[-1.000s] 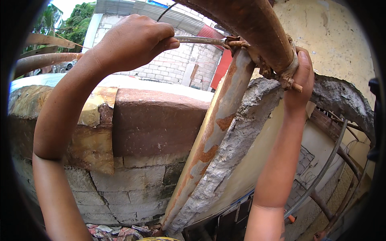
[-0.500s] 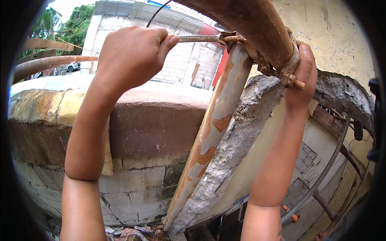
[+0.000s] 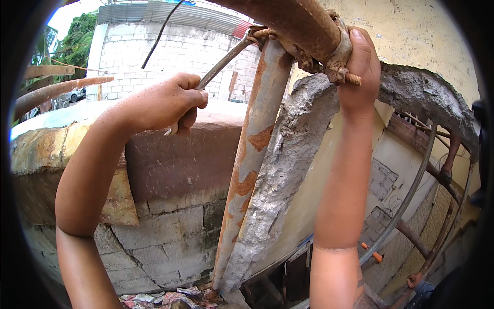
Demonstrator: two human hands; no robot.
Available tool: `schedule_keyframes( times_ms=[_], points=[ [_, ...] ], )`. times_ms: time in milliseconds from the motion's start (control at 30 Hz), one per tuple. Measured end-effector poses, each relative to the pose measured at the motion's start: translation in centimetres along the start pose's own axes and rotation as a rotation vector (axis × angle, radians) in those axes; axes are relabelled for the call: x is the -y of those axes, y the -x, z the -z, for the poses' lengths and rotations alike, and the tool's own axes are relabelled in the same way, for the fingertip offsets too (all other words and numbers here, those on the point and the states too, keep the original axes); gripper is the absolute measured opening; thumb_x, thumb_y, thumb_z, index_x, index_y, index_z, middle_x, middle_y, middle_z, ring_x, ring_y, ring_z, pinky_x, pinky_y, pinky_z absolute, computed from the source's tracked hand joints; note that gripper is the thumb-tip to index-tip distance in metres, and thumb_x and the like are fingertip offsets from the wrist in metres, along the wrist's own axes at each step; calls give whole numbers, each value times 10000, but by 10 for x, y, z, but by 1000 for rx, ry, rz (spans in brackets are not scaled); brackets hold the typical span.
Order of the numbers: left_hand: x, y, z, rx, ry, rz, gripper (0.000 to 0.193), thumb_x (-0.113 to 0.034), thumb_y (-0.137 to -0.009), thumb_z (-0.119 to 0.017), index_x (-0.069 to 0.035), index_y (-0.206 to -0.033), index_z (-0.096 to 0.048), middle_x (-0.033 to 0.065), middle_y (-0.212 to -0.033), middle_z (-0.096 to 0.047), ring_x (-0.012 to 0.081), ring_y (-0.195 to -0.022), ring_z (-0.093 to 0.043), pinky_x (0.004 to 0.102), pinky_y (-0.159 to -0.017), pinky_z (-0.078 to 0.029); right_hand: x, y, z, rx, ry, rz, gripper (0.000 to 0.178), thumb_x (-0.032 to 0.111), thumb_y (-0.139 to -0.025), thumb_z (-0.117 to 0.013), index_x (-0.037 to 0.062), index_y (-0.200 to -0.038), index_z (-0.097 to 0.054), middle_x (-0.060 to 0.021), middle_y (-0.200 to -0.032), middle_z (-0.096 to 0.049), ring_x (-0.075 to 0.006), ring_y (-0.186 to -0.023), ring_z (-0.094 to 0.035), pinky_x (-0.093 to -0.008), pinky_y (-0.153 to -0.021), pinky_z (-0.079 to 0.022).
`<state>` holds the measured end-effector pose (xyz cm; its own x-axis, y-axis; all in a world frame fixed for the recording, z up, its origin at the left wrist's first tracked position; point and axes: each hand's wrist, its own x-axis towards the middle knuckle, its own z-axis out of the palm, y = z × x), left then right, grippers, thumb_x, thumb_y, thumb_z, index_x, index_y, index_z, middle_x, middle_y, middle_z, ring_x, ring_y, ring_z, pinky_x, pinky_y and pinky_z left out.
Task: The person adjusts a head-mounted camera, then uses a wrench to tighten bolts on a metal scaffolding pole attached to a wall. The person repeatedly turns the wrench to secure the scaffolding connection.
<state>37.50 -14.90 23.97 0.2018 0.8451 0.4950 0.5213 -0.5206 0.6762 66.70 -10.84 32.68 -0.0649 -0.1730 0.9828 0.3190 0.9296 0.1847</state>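
My left hand (image 3: pixel 172 103) is closed around the handle of a metal wrench (image 3: pixel 224 63). The wrench slants up to the right, its head on the rusty bolt fitting at the top of an upright pipe (image 3: pixel 250 139). Rusty clamps (image 3: pixel 338 57) join this pipe to a thick overhead pipe (image 3: pixel 303 23). My right hand (image 3: pixel 362 72) is wrapped around the overhead pipe's right side at the clamp, fingers mostly hidden behind it. Just left of that hand, a threaded bolt end (image 3: pixel 353 79) sticks out.
Broken concrete (image 3: pixel 280 170) runs beside the upright pipe. A block wall (image 3: pixel 170 242) with a brown ledge stands left. Below right are curved pipes (image 3: pixel 411 195), another person's hand (image 3: pixel 414 280) and foot (image 3: pixel 445 174). A black cable (image 3: pixel 162 33) hangs above my left hand.
My left hand has swung down with the wrench, whose handle went from nearly level to steeply slanted. My right hand keeps its hold. Another person's hand and foot have come into view at right.
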Motion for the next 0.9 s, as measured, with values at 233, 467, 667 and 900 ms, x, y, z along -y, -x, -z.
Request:
schedule_keyframes(
  times_ms=[233,467,667,900],
  points=[
    [17,3,-22,-162,413,22,530,-622,-1046,-435,-162,-796,-514,-59,-632,-372,94,-534,-358,284,-498,-353,14,5,-6,-73,-108,-152,380,298,-1060,-423,-24,-1004,-617,-62,-913,-586,-144,-843,-524,-298,-806,-442],
    [45,-35,-108,-224,819,-198,559,-648,-1064,-335,-168,-819,-485,-61,-667,-391,77,-567,-354,272,-530,-355,7,1,-14,-149,-65,99,358,297,-1057,-468,-9,-904,-574,-48,-780,-531,-140,-730,-471,-303,-697,-425],
    [44,-47,-107,-120,932,-153,680,-746,-1021,-251,-152,-812,-507,-38,-696,-428,97,-586,-386,275,-548,-367,-5,8,-4,-75,14,146,235,215,-1050,-499,1,-1007,-586,-92,-931,-580,-186,-848,-523,-329,-775,-450],
    [46,-71,-119,-40,975,-253,697,-735,-1023,-249,-95,-975,-520,9,-822,-491,122,-714,-442,289,-652,-392,-16,9,1,-48,115,272,240,39,-1002,-580,1,-1234,-627,-163,-1207,-674,-278,-1074,-662,-377,-972,-519]
  ],
)
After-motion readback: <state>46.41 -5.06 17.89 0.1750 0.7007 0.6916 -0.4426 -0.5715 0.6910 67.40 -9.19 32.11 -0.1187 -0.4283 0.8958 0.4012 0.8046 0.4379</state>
